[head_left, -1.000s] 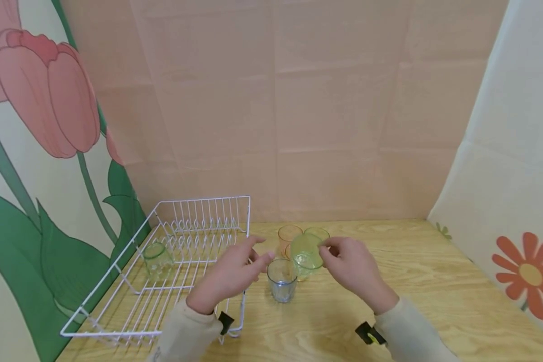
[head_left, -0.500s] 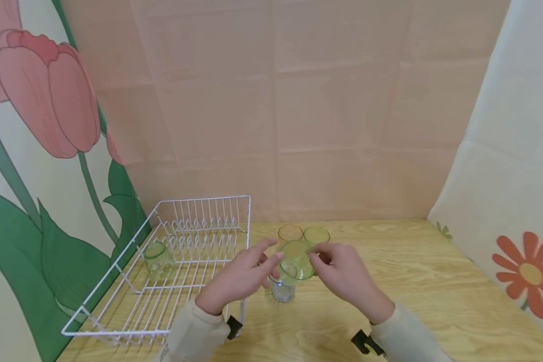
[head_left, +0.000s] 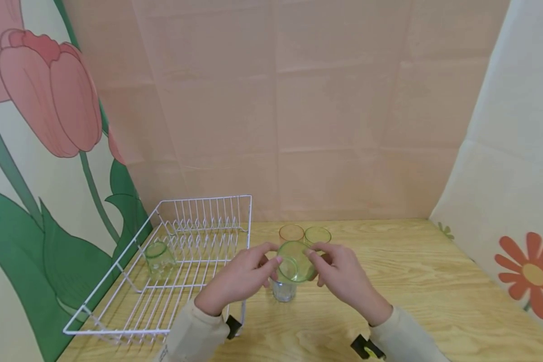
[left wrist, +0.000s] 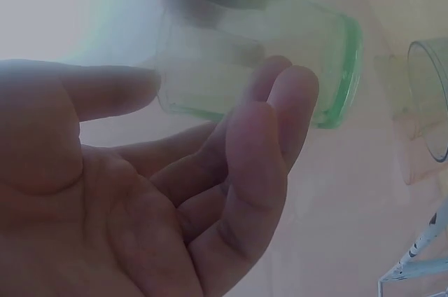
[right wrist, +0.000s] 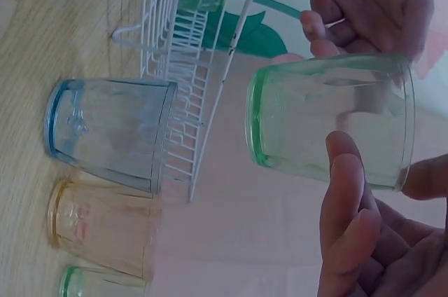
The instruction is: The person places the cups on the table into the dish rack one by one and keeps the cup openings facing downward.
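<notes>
A green tumbler [head_left: 296, 264] hangs mouth up above the table, between both hands. My right hand [head_left: 344, 269] pinches it, thumb at the rim and fingers along its side, as the right wrist view shows. My left hand [head_left: 242, 271] is at the opposite side, its thumb [left wrist: 115, 92] straight by the rim and its loosely bent fingers [left wrist: 255, 150] overlapping the glass in the left wrist view. Below the held tumbler stands a bluish tumbler [head_left: 284, 290], partly hidden by it. Behind are an orange tumbler [head_left: 291, 232] and a yellow-green tumbler [head_left: 318, 235], both upright.
To the left, a white wire dish rack [head_left: 181, 286] stands on the wood-patterned table [head_left: 412, 281]. Inside it is another green tumbler [head_left: 160, 261] near the left side. A pinkish backdrop [head_left: 335, 125] closes off the back, with flowered cloths at both sides.
My right hand has carried the green tumbler left and slightly toward me, over the bluish tumbler. My left hand has moved right to meet it.
</notes>
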The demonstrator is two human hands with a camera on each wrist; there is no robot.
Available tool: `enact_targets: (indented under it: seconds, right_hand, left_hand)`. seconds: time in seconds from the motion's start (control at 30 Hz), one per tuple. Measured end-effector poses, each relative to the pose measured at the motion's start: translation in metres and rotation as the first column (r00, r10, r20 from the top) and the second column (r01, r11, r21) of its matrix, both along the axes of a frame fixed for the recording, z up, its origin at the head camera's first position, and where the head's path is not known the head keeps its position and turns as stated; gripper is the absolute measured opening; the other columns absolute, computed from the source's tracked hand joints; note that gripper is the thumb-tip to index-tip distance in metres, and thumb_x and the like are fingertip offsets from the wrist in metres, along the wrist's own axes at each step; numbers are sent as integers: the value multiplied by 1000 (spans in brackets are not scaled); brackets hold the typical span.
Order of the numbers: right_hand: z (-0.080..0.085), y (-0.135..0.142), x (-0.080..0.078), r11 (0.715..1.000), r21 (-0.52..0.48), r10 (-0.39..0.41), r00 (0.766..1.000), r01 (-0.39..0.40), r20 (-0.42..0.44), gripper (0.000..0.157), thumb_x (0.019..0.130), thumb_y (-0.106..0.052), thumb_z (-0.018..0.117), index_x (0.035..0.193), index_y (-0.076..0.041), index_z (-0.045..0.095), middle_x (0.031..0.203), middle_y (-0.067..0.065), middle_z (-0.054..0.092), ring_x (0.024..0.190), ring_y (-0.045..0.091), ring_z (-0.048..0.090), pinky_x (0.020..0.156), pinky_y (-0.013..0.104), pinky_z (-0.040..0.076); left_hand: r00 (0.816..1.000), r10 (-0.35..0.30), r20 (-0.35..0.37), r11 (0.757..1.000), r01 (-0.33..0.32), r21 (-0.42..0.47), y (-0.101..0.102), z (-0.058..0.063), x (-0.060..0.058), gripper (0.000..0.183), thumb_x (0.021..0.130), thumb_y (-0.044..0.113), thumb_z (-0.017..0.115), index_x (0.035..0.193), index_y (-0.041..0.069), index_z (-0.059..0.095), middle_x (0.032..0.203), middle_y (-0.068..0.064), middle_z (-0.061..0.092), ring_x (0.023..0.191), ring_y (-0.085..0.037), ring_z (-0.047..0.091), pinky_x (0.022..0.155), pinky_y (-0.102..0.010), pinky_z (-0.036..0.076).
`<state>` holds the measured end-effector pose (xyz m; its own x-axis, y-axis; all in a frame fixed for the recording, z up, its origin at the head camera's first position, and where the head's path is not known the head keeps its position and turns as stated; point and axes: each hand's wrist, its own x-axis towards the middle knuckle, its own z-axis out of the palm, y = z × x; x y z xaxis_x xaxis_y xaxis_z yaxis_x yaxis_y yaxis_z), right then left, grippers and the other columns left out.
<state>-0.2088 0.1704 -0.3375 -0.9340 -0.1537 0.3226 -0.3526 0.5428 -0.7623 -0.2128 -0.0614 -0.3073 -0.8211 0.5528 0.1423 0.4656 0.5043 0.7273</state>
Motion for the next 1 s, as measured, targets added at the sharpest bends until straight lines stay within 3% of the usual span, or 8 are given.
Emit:
enact_targets:
  seconds: [0.2, 0.4, 0.77, 1.0]
  right_hand:
    - [0, 3, -3, 996, -93, 15, 996, -6, 93, 39, 106, -36, 48, 112, -4, 70, 61, 3, 64, 51, 23, 62, 42, 29, 45]
    - [-1, 5, -7, 993, -122, 21, 987, -1, 160, 42, 106, -40, 47, 116, -4, 67, 62, 6, 64, 52, 24, 63, 40, 29, 43]
    - [-4, 7, -13, 980, -200, 63, 967, -13, 246, 42, 106, -35, 47, 125, 0, 60, 65, 14, 63, 52, 26, 64, 40, 28, 42]
    - [-7, 8, -16, 982, -186, 70, 961, -20, 267, 47, 105, -41, 49, 128, 0, 57, 64, 11, 66, 52, 26, 64, 40, 28, 42]
  left_hand:
    - [999, 13, -48, 1000, -15, -24, -1, 2, 3, 43, 106, 37, 47, 139, 11, 54, 82, 6, 70, 71, -7, 63, 67, -30, 53]
    - [997, 3, -75, 999, -5, -36, -2, 3, 5, 42, 105, 37, 49, 141, 16, 53, 87, 5, 72, 73, -5, 63, 67, -29, 52]
    - [997, -28, -70, 999, 24, -48, -1, 2, 6, 41, 104, 32, 54, 142, 19, 52, 94, -1, 74, 80, -7, 67, 72, -30, 54]
    - [998, -33, -59, 998, 30, -55, 0, 0, 6, 40, 104, 27, 55, 143, 20, 51, 96, 0, 74, 81, -6, 67, 74, -29, 55]
